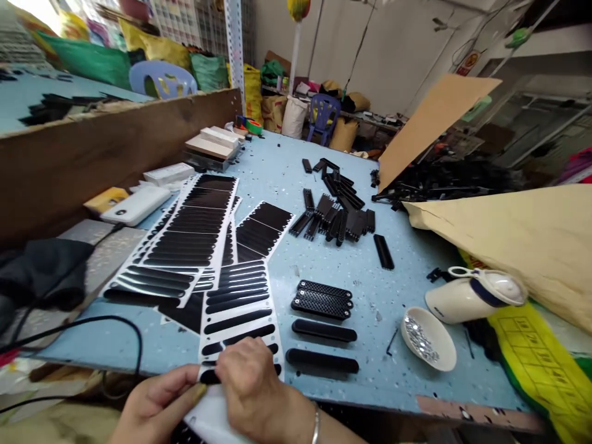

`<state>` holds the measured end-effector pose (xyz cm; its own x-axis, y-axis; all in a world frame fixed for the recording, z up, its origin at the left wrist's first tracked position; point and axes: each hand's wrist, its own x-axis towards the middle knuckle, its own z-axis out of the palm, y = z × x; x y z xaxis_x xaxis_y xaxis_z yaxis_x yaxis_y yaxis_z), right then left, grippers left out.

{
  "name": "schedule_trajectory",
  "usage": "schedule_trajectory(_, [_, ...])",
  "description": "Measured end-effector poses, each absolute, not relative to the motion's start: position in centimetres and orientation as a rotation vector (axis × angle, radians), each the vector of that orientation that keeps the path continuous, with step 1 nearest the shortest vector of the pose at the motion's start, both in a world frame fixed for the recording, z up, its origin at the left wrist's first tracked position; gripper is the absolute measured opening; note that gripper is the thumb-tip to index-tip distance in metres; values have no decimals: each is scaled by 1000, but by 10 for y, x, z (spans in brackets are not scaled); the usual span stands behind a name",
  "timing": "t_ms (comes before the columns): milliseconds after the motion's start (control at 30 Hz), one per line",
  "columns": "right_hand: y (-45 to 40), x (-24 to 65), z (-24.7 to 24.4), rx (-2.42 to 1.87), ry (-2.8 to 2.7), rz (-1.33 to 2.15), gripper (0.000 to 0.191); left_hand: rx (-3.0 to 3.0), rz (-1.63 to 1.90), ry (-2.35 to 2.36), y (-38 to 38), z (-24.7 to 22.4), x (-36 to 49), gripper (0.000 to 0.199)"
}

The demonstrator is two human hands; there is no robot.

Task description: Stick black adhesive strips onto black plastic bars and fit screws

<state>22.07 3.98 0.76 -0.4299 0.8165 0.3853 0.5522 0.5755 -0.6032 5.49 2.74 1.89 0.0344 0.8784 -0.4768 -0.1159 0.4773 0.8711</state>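
A white sheet of black adhesive strips (238,325) hangs over the table's near edge, its front end bent down. My left hand (160,401) pinches the sheet's left edge between thumb and fingers. On the same sheet rests my right hand (252,385), closed, its curled fingertips by a black strip near the fold; what they grip is hidden. Just right of the sheet lie two long black rounded bars (324,331), one in front of the other. Behind them sit black textured handle-like pieces (322,298), side by side, with screws at their ends.
More strip sheets (187,228) overlap at the left. Loose black parts (335,213) are heaped farther back. At right stand a white bowl (448,345) of small silvery pieces and a cream lidded cup (476,295) lying tilted. A hex key (392,343) lies nearby. A black cable (106,319) loops at left.
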Motion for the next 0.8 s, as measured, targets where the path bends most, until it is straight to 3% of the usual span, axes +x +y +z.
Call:
schedule_trajectory(67, [37,224,10,-1073,-1998,646,16,713,881,1282,29,27,59,24])
schedule_trajectory(200, [34,231,12,-1043,-1752,833,31,671,880,1188,29,39,64,27])
schedule_trajectory(367, [40,232,20,-1031,-1649,1127,17,716,903,1155,26,41,67,28])
schedule_trajectory(800, [47,229,29,-1191,-1439,1452,27,760,932,1177,31,39,66,25])
